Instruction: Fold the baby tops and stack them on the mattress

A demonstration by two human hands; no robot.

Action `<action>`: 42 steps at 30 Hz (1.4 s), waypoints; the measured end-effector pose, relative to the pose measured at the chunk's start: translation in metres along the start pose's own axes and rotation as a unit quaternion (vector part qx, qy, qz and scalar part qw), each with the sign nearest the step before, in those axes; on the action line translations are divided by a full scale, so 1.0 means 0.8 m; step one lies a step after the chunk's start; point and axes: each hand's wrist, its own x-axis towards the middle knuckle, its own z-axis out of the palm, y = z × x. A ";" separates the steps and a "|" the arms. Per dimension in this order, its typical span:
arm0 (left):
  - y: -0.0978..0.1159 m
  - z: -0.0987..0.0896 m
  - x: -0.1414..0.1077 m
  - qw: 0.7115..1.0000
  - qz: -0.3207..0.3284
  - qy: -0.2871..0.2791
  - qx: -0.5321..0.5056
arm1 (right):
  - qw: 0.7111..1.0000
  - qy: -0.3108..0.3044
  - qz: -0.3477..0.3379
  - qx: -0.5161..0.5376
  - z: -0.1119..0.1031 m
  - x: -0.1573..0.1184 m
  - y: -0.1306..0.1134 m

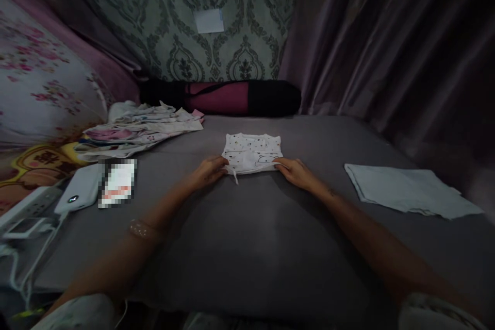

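A small white baby garment [253, 152] with tiny coloured prints and a line-drawn bear lies folded across on the grey sheet, in the middle of the head view. At its near left corner my left hand [212, 171] is closed, fingers pinching the edge. My right hand [294, 171] pinches the near right corner in the same way. Between the hands the near edge stretches fairly straight, and a short white strip hangs from it by my left hand. Fingertips are partly hidden by the cloth.
Left stands a loose pile of clothes [143, 126]. Nearer lie a blurred-out card [118, 183], a white power bank [79, 188] and a power strip [29, 209] with cables. Folded pale cloth [406, 188] lies right. A black and maroon long bag [220, 98] rests along the wall.
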 end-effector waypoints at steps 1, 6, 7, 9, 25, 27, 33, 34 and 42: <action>-0.003 0.001 0.003 1.000 -0.003 0.007 0.010 | 1.000 0.007 0.003 0.000 0.000 0.003 0.000; -0.002 0.006 0.025 0.990 -0.099 0.103 0.007 | 0.996 0.075 0.047 -0.008 0.003 0.026 -0.003; 0.000 0.007 0.031 0.985 -0.125 0.118 -0.002 | 0.994 0.093 0.052 -0.010 0.004 0.032 -0.002; 0.002 0.011 0.044 0.976 -0.167 0.136 -0.013 | 0.991 0.122 0.058 -0.014 0.008 0.044 0.001; -0.053 0.046 0.139 0.960 -0.234 0.138 0.069 | 0.970 0.104 0.175 -0.137 0.018 0.131 0.031; -0.058 0.048 0.144 0.957 -0.249 0.116 0.090 | 0.965 0.080 0.190 -0.163 0.015 0.138 0.030; -0.070 0.055 0.153 0.953 -0.265 0.061 0.131 | 0.952 0.054 0.228 -0.197 0.017 0.151 0.038; -0.071 0.056 0.155 0.953 -0.266 0.059 0.132 | 0.951 0.056 0.234 -0.196 0.018 0.152 0.040; -0.088 0.062 0.162 0.946 -0.295 0.032 0.129 | 0.937 0.077 0.306 -0.147 0.031 0.158 0.057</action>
